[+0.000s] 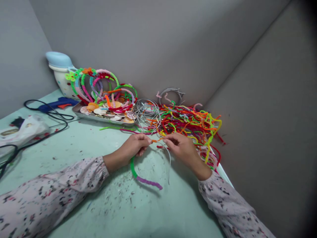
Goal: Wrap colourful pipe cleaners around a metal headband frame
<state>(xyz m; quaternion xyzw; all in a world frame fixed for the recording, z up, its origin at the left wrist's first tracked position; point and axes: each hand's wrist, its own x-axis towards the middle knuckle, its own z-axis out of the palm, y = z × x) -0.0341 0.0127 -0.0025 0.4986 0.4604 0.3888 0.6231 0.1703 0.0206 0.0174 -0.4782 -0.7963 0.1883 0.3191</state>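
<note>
Inside the open tabletop's edge (225, 174), left hand (136, 144) and right hand (182, 148) pinch orange chenille (154, 141).

A bent wire (169, 162), wrapped fuzzy green and purple toward one end and bare grey at the other, arches left of the table's right edge (223, 172). An orange fuzzy strand (160, 139), partly coiled round it, trails off loose.

The headband piece (145, 181) goes green, then purple, with orange near its bare grey wire (169, 162). Floral specks in black and pink dot the pale pink sleeves (56, 191). The tabletop (99, 211) is mint green, the glue gun (53, 105) blue with an orange trigger (64, 106).
</note>
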